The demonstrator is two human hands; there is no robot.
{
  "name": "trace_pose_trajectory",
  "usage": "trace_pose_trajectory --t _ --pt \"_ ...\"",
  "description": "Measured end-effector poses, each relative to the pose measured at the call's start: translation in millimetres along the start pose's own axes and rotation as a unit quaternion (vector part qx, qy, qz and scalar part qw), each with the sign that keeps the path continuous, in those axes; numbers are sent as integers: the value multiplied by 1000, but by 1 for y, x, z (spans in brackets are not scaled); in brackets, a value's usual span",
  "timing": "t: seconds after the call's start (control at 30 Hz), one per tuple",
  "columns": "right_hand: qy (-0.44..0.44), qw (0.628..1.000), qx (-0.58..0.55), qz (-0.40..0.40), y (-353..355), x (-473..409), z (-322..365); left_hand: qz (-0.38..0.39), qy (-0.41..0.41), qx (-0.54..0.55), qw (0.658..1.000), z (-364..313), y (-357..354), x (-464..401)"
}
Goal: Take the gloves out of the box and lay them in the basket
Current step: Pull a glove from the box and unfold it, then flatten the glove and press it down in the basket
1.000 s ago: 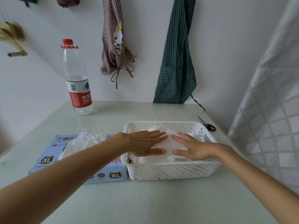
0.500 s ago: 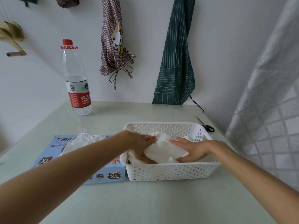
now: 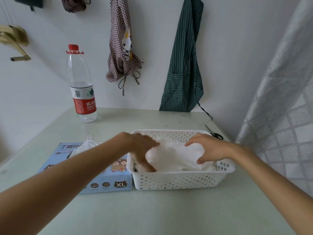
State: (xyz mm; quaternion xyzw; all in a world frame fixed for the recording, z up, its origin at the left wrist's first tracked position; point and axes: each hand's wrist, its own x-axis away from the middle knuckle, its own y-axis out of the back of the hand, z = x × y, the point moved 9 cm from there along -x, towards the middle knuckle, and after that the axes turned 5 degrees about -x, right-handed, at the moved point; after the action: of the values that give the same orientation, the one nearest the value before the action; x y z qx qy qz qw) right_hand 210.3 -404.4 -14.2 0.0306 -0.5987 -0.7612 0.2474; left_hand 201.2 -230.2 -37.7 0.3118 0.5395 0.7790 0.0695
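Two hands are in the one white basket (image 3: 179, 181), both on the pile of white gloves (image 3: 174, 156) inside it; can't count the gloves, they're just one crumpled heap. The left hand (image 3: 142, 146) has its fingers curled down over the pile's left end, thumb tucked under near the basket wall. The right hand (image 3: 210, 148) is arched over the right end, fingertips and thumb pinching the gloves. One blue box (image 3: 105, 177) sits touching the basket's left side, with more white gloves poking out of its top. Also on the table (image 3: 152, 214): one water bottle (image 3: 82, 85) and one pair of scissors (image 3: 214, 133). Two aprons hang on the wall, one checked (image 3: 122, 48), one green striped (image 3: 183, 65).
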Motion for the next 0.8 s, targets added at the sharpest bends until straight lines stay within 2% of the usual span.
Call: trace_pose_trajectory --t 0.1,0.17,0.23,0.3,0.47,0.53,0.63,0.7,0.8 --pt "83 991 -96 -34 10 6 43 24 29 48 998 23 10 18" --pt "102 983 -149 8 -5 4 67 -29 38 24 999 30 23 29" --pt "100 984 -139 49 -26 -5 78 -94 23 -12 995 25 31 39" --pt "91 985 -129 67 -37 -10 78 -115 4 2 993 17 26 46" --pt "65 961 -266 -32 -10 -18 83 -204 39 110 972 41 31 91" --pt "44 974 -220 -2 -22 -24 94 -209 70 154 963 62 28 116" --pt "3 990 -123 73 -43 -30 98 -168 113 215 955 90 5 146" --pt "2 995 -93 25 -26 -32 106 -145 134 233 952 104 -15 162" --pt "57 989 -59 -122 9 -24 148 -144 170 286 932 124 -40 177"
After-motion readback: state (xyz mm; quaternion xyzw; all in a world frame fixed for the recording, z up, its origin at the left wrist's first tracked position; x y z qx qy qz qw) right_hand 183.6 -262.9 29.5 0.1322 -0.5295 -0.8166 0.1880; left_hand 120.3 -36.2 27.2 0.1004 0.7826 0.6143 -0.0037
